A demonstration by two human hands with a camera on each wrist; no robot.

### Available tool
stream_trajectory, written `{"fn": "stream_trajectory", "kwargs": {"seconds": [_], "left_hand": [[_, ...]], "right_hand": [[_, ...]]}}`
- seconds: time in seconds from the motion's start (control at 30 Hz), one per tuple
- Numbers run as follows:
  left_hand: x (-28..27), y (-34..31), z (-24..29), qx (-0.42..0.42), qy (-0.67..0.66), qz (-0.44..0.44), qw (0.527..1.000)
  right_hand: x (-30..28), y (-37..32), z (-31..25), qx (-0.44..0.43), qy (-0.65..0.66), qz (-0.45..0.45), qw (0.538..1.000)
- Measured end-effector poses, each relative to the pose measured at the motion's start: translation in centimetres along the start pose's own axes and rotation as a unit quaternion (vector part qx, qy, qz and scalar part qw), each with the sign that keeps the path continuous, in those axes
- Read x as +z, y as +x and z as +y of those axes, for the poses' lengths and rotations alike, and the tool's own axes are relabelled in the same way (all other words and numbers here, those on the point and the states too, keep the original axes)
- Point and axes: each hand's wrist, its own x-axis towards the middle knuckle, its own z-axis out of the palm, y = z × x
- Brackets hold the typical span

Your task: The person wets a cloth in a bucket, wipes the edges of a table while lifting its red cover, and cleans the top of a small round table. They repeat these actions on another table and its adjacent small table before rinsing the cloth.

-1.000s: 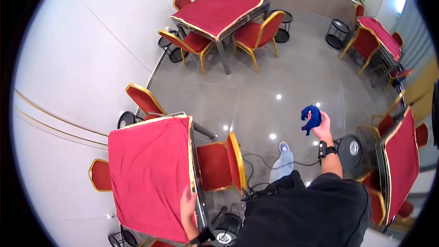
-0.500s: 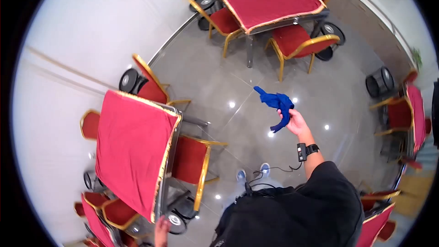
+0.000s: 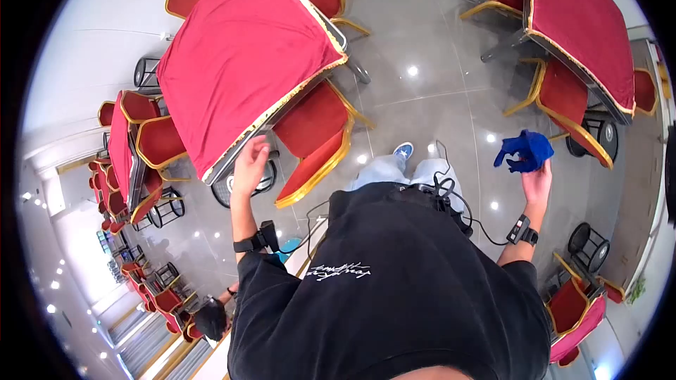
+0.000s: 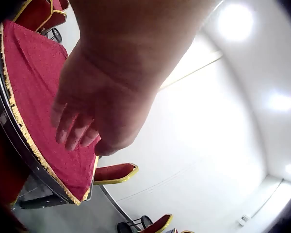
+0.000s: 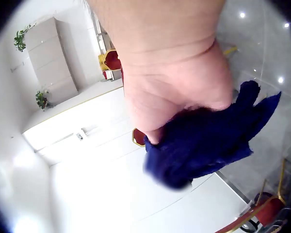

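A crumpled blue cloth (image 3: pixel 528 149) hangs from my right hand (image 3: pixel 537 181), held out to the side above the floor. In the right wrist view the fingers grip the bunched cloth (image 5: pixel 203 143), which hides most of them, and its loose ends stick out. My left hand (image 3: pixel 251 165) is empty, beside the near edge of a table covered with a red, gold-trimmed tablecloth (image 3: pixel 246 49). Its fingers (image 4: pixel 77 131) are loosely bent and overlap the red tablecloth in the left wrist view.
A red-and-gold chair (image 3: pixel 313 148) stands at the table's near side. Another red-covered table (image 3: pixel 581 35) with chairs is at the upper right. Black round-tiered stands (image 3: pixel 588 246) sit on the grey tiled floor (image 3: pixel 422 91). A cable (image 3: pixel 451 190) runs across my body. Another person (image 3: pixel 211 318) is at lower left.
The head view has turned and tipped downward. The blue cloth, strung out half a second ago, is now more bunched in my right hand. My left hand has come further into view beside the table edge.
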Motion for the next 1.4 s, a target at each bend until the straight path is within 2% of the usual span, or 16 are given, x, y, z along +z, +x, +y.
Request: {"fn": "stream_trajectory", "kwargs": {"seconds": [0.17,0.23,0.3,0.33,0.37,0.43,0.5,0.53,0.63,0.73,0.77,0.87,0.97,1.13,1.3,1.4], "left_hand": [[7.4,4.7,6.2,-0.013,-0.147,-0.073,0.986],[12.0,6.8,11.2,-0.004,-0.12,-0.101,0.988],[17.9,10.6,14.0,0.036,-0.135,-0.145,0.979],[21.0,12.5,16.6,0.064,-0.121,-0.172,0.975],[23.9,14.2,19.6,0.084,-0.104,-0.195,0.972],[30.0,17.5,25.6,0.15,-0.08,-0.252,0.953],[35.2,19.7,33.0,0.227,0.013,-0.288,0.93],[37.4,20.4,37.2,0.275,0.059,-0.303,0.91],[44.8,23.0,48.5,0.418,0.157,-0.35,0.823],[51.4,26.5,55.3,0.45,0.242,-0.432,0.743],[54.2,28.4,56.8,0.444,0.271,-0.461,0.719],[62.4,35.4,58.9,0.604,0.355,-0.406,0.587],[68.9,37.3,63.7,0.569,0.44,-0.439,0.539],[83.6,43.4,65.4,0.725,0.361,-0.432,0.397],[94.2,50.8,66.9,0.81,0.3,-0.432,0.259],[94.2,54.7,69.0,0.777,0.305,-0.428,0.348]], "right_hand": [[-0.6,4.7,-3.2,-0.05,0.052,0.024,0.997],[-1.4,6.7,-4.6,-0.065,0.127,0.002,0.99],[-0.1,8.7,-6.9,-0.096,0.179,0.1,0.974],[-0.6,9.5,-8.6,-0.093,0.171,0.049,0.98],[-0.9,10.1,-10.6,-0.09,0.122,0.012,0.988],[-1.4,11.4,-14.0,-0.056,0.021,0.15,0.987],[-4.0,11.9,-17.7,-0.027,-0.229,0.143,0.962],[-4.6,11.7,-19.3,-0.042,-0.238,0.111,0.964],[-5.5,11.3,-21.5,-0.123,0.152,-0.006,0.981],[-11.1,14.7,-21.2,-0.17,0.185,0.009,0.968],[-13.2,16.1,-21.0,-0.183,0.177,0.018,0.967],[-15.2,17.8,-21.5,-0.232,0.159,0.018,0.959],[-16.6,20.2,-20.6,-0.281,0.207,0.017,0.937],[-13.6,26.3,-19.7,-0.373,0.243,0.054,0.894],[-7.0,34.5,-17.9,-0.404,0.293,0.246,0.831],[-5.3,38.3,-14.9,-0.32,0.317,0.312,0.837]]}}
